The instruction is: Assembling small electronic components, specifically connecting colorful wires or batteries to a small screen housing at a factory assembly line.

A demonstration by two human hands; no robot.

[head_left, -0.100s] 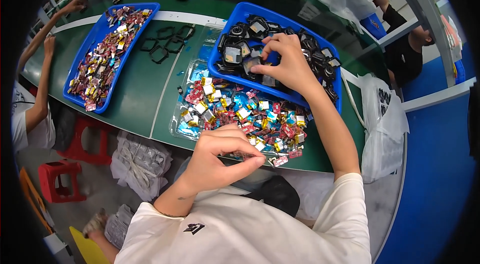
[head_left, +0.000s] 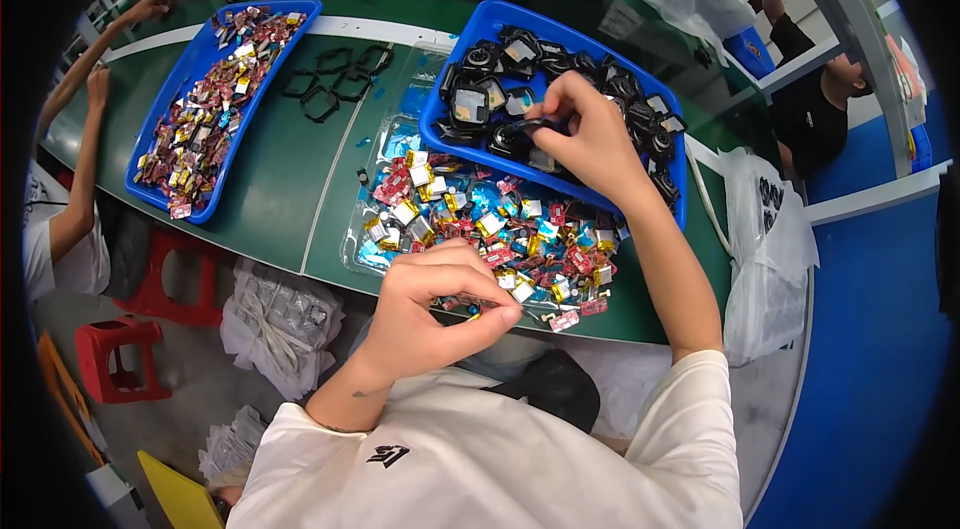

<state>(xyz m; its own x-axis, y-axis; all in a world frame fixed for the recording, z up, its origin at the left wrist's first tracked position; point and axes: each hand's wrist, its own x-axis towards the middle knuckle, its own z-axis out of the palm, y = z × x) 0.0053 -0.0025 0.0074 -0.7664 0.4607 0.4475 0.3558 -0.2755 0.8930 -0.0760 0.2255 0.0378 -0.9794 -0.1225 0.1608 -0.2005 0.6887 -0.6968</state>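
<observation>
My right hand (head_left: pixel 590 134) pinches a small black part (head_left: pixel 527 126) over the blue tray (head_left: pixel 470 39) of black casings. My left hand (head_left: pixel 430 304) is curled shut, fingertips pinching something too small to make out, at the near edge of the heap of small colourful pieces (head_left: pixel 480 219) on the green table (head_left: pixel 290 179).

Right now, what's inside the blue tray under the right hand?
The blue tray holds a heap of black square housings, some with pale faces. The right hand grips one and covers those beneath it. The tray floor is hidden.
</observation>
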